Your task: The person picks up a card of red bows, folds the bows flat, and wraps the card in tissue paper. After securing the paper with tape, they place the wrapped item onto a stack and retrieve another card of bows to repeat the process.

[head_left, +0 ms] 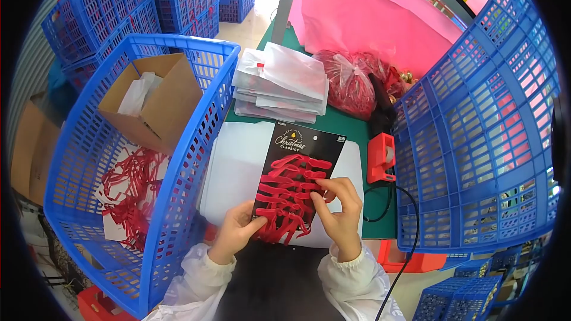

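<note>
A black card (309, 142) printed "Christmas Classics" carries several red ribbon loops (288, 184) in rows down its face. My left hand (239, 227) grips the card's lower left edge, thumb on the front. On the right side, my right hand (340, 207) has its thumb and index finger pinched at the end of a red ribbon. Beneath the card lie white sheets (229, 154) on the green table (380, 220).
On the left, a blue basket (160, 220) holds a cardboard box (172, 104) and red ribbons. White packets (285, 77), a bag of red items (348, 83) and a red tape dispenser (380, 157) sit behind. A blue crate (470, 142) leans right; a black cable hangs nearby.
</note>
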A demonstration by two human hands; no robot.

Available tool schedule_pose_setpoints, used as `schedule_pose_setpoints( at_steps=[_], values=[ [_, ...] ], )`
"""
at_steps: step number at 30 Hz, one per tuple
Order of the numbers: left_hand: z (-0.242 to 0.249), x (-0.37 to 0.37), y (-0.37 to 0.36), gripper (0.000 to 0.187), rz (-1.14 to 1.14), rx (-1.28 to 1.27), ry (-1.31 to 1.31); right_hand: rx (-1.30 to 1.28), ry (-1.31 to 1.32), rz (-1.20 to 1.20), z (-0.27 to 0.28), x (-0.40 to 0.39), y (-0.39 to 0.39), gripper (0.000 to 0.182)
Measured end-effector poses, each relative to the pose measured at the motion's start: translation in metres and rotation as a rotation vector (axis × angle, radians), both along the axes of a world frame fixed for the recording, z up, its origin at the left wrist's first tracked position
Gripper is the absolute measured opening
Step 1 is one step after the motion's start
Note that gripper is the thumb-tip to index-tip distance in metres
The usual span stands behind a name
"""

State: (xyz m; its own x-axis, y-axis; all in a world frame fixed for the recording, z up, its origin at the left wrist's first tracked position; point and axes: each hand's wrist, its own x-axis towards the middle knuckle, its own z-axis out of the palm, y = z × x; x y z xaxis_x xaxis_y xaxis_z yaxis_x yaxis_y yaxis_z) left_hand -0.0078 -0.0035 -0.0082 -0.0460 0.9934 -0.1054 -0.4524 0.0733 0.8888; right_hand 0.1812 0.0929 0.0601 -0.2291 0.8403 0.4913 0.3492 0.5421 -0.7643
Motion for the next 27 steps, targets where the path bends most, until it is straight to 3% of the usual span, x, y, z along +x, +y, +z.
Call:
schedule_pose_setpoints(
  at_steps=[7, 13, 21, 27],
  values=[
    [0.004, 0.001, 0.004, 0.028, -0.005, 0.026, -0.013, -0.021, -0.053, 0.031, 0.003, 0.004, 0.002, 0.016],
    [0.005, 0.0, 0.005, 0.029, 0.009, -0.002, -0.029, 0.207, 0.02, -0.089, -0.004, -0.001, 0.004, 0.017],
    [0.003, 0.0, 0.004, 0.028, -0.008, 0.006, -0.002, 0.149, -0.111, -0.122, -0.005, -0.004, 0.004, 0.02],
    [0.003, -0.001, 0.005, 0.027, -0.006, -0.007, 0.007, 0.133, -0.05, -0.059, -0.006, -0.005, 0.003, 0.018]
  ],
)
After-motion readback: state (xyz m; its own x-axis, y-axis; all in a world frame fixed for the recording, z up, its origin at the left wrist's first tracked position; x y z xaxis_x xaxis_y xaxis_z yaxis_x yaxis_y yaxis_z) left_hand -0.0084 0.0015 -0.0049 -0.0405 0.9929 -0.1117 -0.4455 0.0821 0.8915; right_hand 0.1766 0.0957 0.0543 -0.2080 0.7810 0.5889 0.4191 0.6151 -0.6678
